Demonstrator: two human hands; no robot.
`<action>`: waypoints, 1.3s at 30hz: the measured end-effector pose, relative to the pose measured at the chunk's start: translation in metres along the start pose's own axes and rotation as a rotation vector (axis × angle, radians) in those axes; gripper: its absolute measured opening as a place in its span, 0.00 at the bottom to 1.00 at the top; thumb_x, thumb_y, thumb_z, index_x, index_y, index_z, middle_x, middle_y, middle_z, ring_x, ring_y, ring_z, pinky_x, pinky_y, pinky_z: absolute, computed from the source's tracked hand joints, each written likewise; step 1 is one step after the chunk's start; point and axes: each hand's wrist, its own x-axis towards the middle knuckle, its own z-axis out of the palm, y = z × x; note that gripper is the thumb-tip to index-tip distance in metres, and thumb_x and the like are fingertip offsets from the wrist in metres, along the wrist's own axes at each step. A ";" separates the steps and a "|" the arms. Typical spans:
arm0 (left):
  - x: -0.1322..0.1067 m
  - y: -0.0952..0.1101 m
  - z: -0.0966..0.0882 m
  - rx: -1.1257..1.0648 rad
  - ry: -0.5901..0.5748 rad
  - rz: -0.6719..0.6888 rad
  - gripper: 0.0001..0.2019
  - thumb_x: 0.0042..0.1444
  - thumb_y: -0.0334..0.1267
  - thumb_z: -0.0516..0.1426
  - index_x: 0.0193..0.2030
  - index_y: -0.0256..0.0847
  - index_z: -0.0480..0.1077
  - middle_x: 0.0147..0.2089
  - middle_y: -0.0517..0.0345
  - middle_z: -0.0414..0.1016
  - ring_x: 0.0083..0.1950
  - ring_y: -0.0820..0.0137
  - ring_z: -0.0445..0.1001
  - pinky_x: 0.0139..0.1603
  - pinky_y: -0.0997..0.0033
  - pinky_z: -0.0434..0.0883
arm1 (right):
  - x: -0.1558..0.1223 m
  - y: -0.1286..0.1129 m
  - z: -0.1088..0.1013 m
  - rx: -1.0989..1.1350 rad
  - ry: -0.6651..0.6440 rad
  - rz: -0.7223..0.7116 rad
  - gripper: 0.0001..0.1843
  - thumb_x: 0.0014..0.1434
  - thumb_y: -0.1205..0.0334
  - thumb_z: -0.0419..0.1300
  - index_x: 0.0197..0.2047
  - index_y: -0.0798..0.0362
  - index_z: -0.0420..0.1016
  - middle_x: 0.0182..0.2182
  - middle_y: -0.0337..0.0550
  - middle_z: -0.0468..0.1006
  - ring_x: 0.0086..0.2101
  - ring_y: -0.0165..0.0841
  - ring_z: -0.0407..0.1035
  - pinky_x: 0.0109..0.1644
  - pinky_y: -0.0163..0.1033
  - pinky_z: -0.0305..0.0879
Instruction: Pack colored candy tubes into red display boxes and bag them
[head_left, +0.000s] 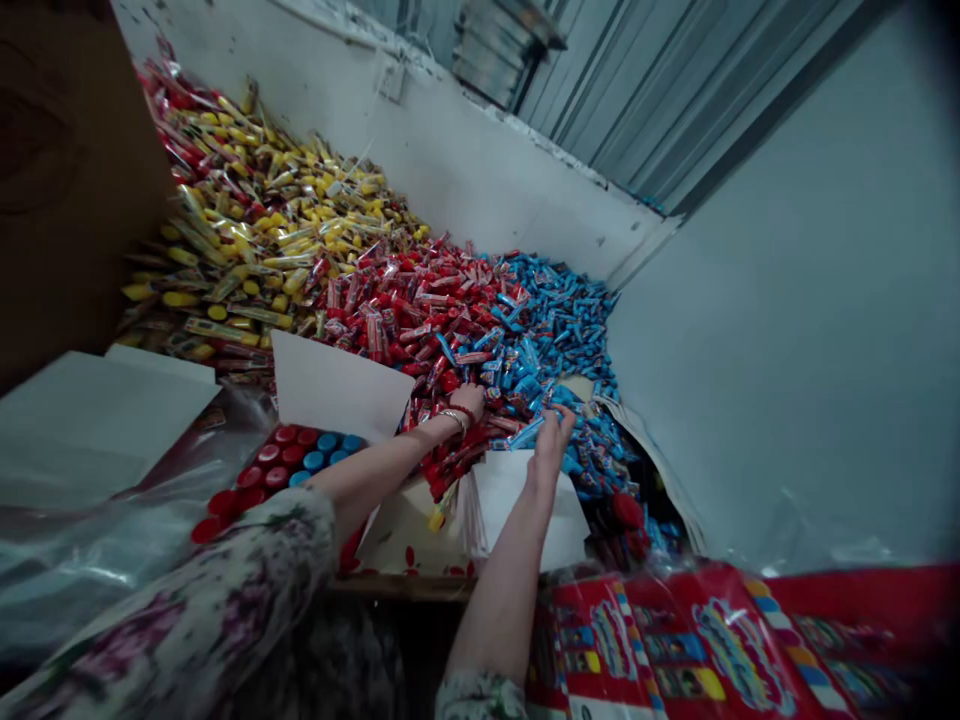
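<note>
My left hand (468, 400), with a bracelet and a dark red band at the wrist, reaches into the near edge of a heap of red wrapped tubes (390, 295). Its fingers curl downward and their tips are hidden, so what they hold cannot be made out. To its right, my right hand (553, 440) has its fingers bent around a blue wrapped tube (527, 433), at the front of the blue heap (562, 310). Below the hands stands an open carton (409, 530) with a red-patterned inside. White card sheets (525, 500) stand under my right forearm.
Yellow-capped wrapped tubes (292, 210) heap up at the back left. Red and blue caps (289, 455) stand in rows beside my left forearm, near a white flap (337, 385). Red printed packs (675, 640) lie front right. A brown carton (75, 190) blocks the left; a white wall (787, 300) bounds the right.
</note>
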 end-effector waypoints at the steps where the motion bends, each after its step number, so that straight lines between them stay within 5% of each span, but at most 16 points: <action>1: 0.006 0.002 0.003 -0.012 0.006 -0.013 0.15 0.62 0.38 0.53 0.52 0.32 0.66 0.50 0.46 0.69 0.52 0.61 0.69 0.53 0.55 0.67 | 0.002 -0.001 0.001 -0.002 -0.015 -0.018 0.19 0.52 0.59 0.47 0.48 0.54 0.59 0.39 0.45 0.69 0.38 0.33 0.66 0.44 0.39 0.65; 6: -0.008 0.016 0.000 -0.093 0.100 -0.008 0.16 0.64 0.39 0.50 0.55 0.33 0.63 0.53 0.45 0.68 0.56 0.61 0.66 0.58 0.52 0.61 | -0.034 0.008 -0.010 0.007 -0.009 -0.278 0.23 0.57 0.49 0.50 0.51 0.56 0.59 0.42 0.48 0.70 0.40 0.34 0.67 0.47 0.39 0.65; 10: -0.054 0.027 -0.001 -0.140 0.188 0.096 0.18 0.69 0.37 0.36 0.53 0.40 0.63 0.54 0.54 0.69 0.57 0.73 0.63 0.64 0.69 0.54 | -0.081 0.028 -0.011 -0.036 0.142 -0.350 0.21 0.58 0.46 0.53 0.47 0.54 0.63 0.41 0.51 0.71 0.42 0.36 0.67 0.46 0.41 0.64; 12: -0.078 0.025 0.006 -0.145 0.185 0.119 0.15 0.68 0.38 0.40 0.53 0.41 0.63 0.55 0.57 0.68 0.58 0.72 0.62 0.65 0.70 0.51 | -0.098 0.042 -0.007 -0.082 0.156 -0.326 0.21 0.58 0.45 0.53 0.45 0.54 0.64 0.40 0.50 0.71 0.40 0.37 0.67 0.45 0.41 0.64; 15: -0.095 0.007 0.017 -0.149 0.158 0.060 0.16 0.63 0.40 0.51 0.54 0.34 0.63 0.57 0.47 0.66 0.57 0.62 0.63 0.61 0.61 0.57 | -0.110 0.056 -0.004 -0.088 0.114 -0.227 0.22 0.57 0.44 0.53 0.44 0.55 0.64 0.35 0.46 0.71 0.32 0.33 0.66 0.38 0.39 0.66; 17: -0.087 -0.006 0.023 -0.151 0.163 0.026 0.23 0.58 0.45 0.56 0.56 0.31 0.62 0.56 0.41 0.64 0.57 0.56 0.62 0.58 0.56 0.59 | -0.111 0.057 -0.007 -0.049 0.150 -0.201 0.22 0.58 0.44 0.54 0.44 0.55 0.64 0.34 0.45 0.71 0.30 0.31 0.66 0.34 0.36 0.66; 20: -0.056 -0.010 0.023 -0.139 0.170 0.016 0.19 0.61 0.40 0.53 0.55 0.32 0.64 0.56 0.41 0.64 0.58 0.56 0.60 0.58 0.56 0.58 | -0.110 0.047 -0.017 0.060 0.198 -0.202 0.21 0.57 0.46 0.55 0.45 0.55 0.63 0.36 0.45 0.70 0.28 0.29 0.67 0.28 0.33 0.67; 26: -0.006 0.015 0.016 -0.172 0.112 -0.093 0.16 0.57 0.41 0.58 0.43 0.26 0.70 0.48 0.39 0.70 0.57 0.56 0.63 0.58 0.54 0.58 | -0.123 0.028 -0.026 0.270 0.140 -0.208 0.19 0.55 0.51 0.60 0.43 0.54 0.63 0.39 0.43 0.68 0.29 0.28 0.70 0.28 0.33 0.72; 31: 0.000 0.032 0.013 -0.308 0.165 -0.101 0.13 0.59 0.36 0.55 0.48 0.29 0.68 0.50 0.41 0.70 0.54 0.59 0.68 0.55 0.54 0.64 | -0.137 0.034 -0.026 0.249 0.143 -0.239 0.19 0.57 0.51 0.59 0.46 0.54 0.65 0.38 0.44 0.70 0.30 0.30 0.72 0.27 0.33 0.72; 35: -0.063 0.027 0.012 -0.432 0.163 0.061 0.16 0.61 0.38 0.54 0.55 0.34 0.63 0.49 0.47 0.72 0.49 0.67 0.71 0.51 0.69 0.69 | -0.152 0.032 -0.031 0.243 0.299 -0.315 0.18 0.59 0.54 0.58 0.48 0.53 0.62 0.36 0.45 0.71 0.24 0.28 0.67 0.24 0.35 0.68; 39: -0.201 -0.024 -0.003 -0.473 0.253 0.236 0.18 0.62 0.42 0.54 0.57 0.39 0.65 0.51 0.49 0.69 0.52 0.67 0.68 0.54 0.68 0.68 | -0.169 0.025 -0.035 0.332 0.448 -0.475 0.10 0.60 0.60 0.58 0.44 0.50 0.62 0.40 0.46 0.70 0.25 0.29 0.67 0.26 0.39 0.68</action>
